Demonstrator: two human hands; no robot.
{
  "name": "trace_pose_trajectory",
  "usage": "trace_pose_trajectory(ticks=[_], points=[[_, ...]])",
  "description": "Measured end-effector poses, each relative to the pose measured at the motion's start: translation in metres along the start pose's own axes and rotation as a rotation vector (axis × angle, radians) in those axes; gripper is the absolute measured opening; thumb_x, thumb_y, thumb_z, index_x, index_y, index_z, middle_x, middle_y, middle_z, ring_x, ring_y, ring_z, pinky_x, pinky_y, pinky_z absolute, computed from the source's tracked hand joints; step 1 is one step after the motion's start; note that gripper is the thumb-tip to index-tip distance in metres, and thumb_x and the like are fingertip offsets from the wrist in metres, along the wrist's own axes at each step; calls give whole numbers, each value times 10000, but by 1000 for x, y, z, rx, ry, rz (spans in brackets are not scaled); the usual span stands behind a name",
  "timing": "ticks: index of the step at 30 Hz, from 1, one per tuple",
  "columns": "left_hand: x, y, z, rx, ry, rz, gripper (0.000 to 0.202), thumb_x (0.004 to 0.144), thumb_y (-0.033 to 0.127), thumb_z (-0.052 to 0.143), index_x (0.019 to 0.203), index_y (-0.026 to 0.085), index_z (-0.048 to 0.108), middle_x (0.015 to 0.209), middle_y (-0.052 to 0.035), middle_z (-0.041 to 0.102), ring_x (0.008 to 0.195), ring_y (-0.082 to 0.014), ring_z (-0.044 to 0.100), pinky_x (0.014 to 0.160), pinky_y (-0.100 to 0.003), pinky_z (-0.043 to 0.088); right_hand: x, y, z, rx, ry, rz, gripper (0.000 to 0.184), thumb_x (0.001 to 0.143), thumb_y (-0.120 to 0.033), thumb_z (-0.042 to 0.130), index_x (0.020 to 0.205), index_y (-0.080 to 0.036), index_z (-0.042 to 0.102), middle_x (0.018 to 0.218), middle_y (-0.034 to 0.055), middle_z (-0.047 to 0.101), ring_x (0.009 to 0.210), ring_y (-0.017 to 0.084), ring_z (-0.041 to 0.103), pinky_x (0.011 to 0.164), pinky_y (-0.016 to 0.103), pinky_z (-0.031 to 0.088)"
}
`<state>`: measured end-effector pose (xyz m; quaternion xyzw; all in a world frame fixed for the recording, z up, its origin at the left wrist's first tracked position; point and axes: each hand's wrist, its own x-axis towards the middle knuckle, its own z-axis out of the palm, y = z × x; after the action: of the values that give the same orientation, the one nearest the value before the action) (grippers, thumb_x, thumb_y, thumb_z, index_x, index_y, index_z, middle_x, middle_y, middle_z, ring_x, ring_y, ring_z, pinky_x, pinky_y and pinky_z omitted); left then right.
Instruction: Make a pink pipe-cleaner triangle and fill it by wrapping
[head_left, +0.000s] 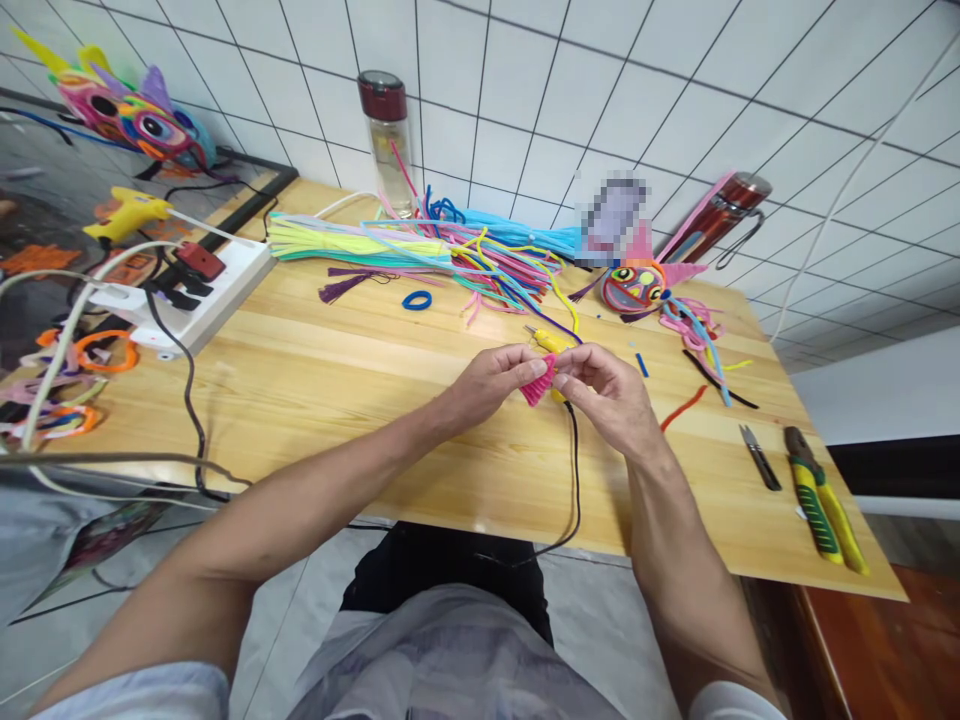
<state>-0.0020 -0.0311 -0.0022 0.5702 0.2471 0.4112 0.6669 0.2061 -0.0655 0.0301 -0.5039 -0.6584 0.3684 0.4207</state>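
Observation:
My left hand (491, 385) and my right hand (611, 395) meet above the middle of the wooden table (315, 400). Both pinch a small pink fan-shaped piece of folded pipe cleaner (538, 382) between their fingertips. A yellow glue gun (550, 342) lies just behind the hands, and its black cord (576, 470) runs down off the table's front edge. A heap of coloured pipe cleaners (450, 255) lies farther back.
A white power strip (202, 290) with plugs sits at the left, a second yellow glue gun (127, 215) beyond it. Two bottles (390, 140) stand by the tiled wall. A finished colourful craft face (637, 285) lies at back right. Snips (759, 457) and green-yellow pliers (821, 500) rest at right.

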Motion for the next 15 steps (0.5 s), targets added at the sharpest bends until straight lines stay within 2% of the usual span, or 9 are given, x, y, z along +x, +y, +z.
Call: trace_pose_trajectory(ticks=[11, 15], points=[[2, -2, 1, -123, -80, -38, 566, 887, 692, 837, 827, 151, 680, 765, -26, 681, 713, -123, 585, 762, -292, 494, -1, -4, 0, 19, -19, -30, 370, 885, -576, 869, 971, -229, 773, 790, 12, 712, 704, 171, 625, 691, 333, 537], [2, -3, 2, -219, -87, -93, 584, 851, 694, 873, 840, 144, 678, 790, -36, 684, 722, -127, 602, 723, -283, 486, -2, -3, -1, 66, -39, -27, 414, 899, -587, 863, 1111, -239, 787, 886, 29, 751, 783, 190, 683, 763, 350, 584]])
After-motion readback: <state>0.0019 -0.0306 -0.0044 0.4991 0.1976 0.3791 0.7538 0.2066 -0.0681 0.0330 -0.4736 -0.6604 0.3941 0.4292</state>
